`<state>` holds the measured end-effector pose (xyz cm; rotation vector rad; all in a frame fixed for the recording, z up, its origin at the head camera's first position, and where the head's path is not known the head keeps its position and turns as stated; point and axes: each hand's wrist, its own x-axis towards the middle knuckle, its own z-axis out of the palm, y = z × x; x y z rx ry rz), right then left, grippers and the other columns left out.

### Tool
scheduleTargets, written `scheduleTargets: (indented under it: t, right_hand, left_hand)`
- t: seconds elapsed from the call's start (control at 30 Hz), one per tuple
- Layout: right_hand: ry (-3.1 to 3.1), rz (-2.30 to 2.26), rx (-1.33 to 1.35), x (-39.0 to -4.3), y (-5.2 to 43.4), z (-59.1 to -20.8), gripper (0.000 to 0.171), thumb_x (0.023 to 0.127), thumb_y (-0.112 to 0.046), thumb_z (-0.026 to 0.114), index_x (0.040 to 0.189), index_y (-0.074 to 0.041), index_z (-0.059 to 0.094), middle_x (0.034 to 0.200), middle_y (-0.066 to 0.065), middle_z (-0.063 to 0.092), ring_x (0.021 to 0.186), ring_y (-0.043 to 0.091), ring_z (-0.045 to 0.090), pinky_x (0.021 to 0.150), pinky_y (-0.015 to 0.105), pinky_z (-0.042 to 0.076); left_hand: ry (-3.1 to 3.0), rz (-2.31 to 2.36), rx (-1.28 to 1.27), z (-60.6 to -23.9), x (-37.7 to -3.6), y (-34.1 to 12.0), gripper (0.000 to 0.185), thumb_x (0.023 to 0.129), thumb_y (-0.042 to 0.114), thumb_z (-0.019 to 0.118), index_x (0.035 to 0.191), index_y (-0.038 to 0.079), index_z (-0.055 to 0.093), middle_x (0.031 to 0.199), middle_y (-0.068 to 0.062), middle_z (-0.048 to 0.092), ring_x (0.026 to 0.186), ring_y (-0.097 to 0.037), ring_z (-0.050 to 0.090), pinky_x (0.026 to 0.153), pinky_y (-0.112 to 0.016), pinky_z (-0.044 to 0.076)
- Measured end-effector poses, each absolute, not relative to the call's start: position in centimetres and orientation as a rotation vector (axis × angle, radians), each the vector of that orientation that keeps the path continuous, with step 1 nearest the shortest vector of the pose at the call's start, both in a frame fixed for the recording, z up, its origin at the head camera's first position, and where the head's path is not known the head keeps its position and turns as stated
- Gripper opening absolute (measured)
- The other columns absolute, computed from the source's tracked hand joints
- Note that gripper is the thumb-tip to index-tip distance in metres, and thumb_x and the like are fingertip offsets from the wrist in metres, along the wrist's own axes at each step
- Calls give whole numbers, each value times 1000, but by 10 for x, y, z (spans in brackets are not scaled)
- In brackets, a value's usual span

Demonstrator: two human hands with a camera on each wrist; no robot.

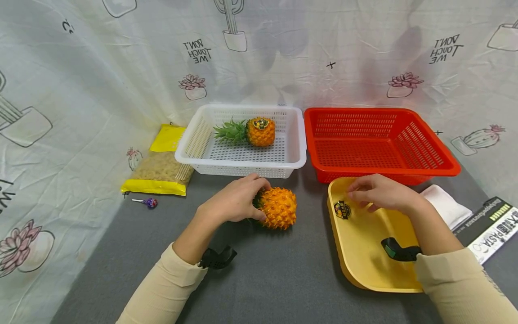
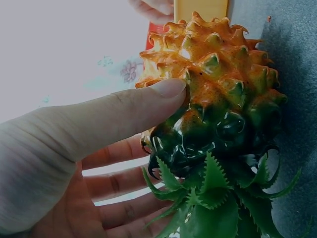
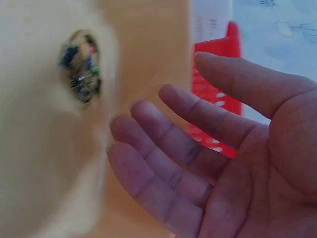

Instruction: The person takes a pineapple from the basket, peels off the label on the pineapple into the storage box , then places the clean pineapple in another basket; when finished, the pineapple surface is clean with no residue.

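In the head view, my left hand (image 1: 238,198) grips a small orange pineapple (image 1: 279,208) lying on its side on the grey table. The left wrist view shows the thumb pressing on the spiky skin of this pineapple (image 2: 213,74), with the fingers behind it near the green leaves (image 2: 210,213). Over the yellow tray (image 1: 364,256), my right hand (image 1: 378,193) holds nothing, its fingers slightly bent and spread. Just left of those fingers, a round black sticker (image 1: 342,209) lies inside the tray; it looks blurred in the right wrist view.
A white basket (image 1: 240,170) holding another pineapple (image 1: 261,132) stands behind, beside a red basket (image 1: 380,173). At the left are a pasta bag (image 1: 158,173) and a lollipop (image 1: 150,203). A white cloth (image 1: 445,207) and a black-and-white pasta package (image 1: 491,229) lie at the right.
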<state>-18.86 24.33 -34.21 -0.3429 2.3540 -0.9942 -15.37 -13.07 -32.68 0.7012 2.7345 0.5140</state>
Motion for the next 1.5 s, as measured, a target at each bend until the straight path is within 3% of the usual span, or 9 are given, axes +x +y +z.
scheduleTargets:
  t: [0.43,0.73,1.17,1.5]
  right_hand:
    - [2446,-1049,-477,-175,207,-304,33,101,-31,66,126,-9,69,116,12,70,102,26,66,83,36,61]
    - [2422,-1150,-496,-172,171,-294,33,99,-31,70,125,-11,68,120,12,69,101,26,66,81,40,62]
    - [2295,-1197,-480,-171,126,-315,54,96,-25,73,142,-9,52,141,23,56,117,37,60,85,48,62]
    - [2302,-1058,-526,-168,107,-331,74,90,-28,79,152,-9,45,149,22,50,117,36,59,84,40,61]
  left_hand:
    - [2724,535,690,-329,-154,-128,66,82,31,89,139,15,60,132,-4,57,118,-25,60,103,-44,50]
    - [2746,521,693,-329,-153,-126,66,82,31,89,139,15,60,131,-4,57,117,-25,60,102,-44,50]
    - [2755,543,693,-329,-149,-129,63,82,30,89,136,14,62,127,-3,58,111,-24,61,99,-43,51]
    - [2756,533,700,-330,-150,-129,64,82,32,89,137,13,61,127,-4,58,109,-23,61,97,-43,52]
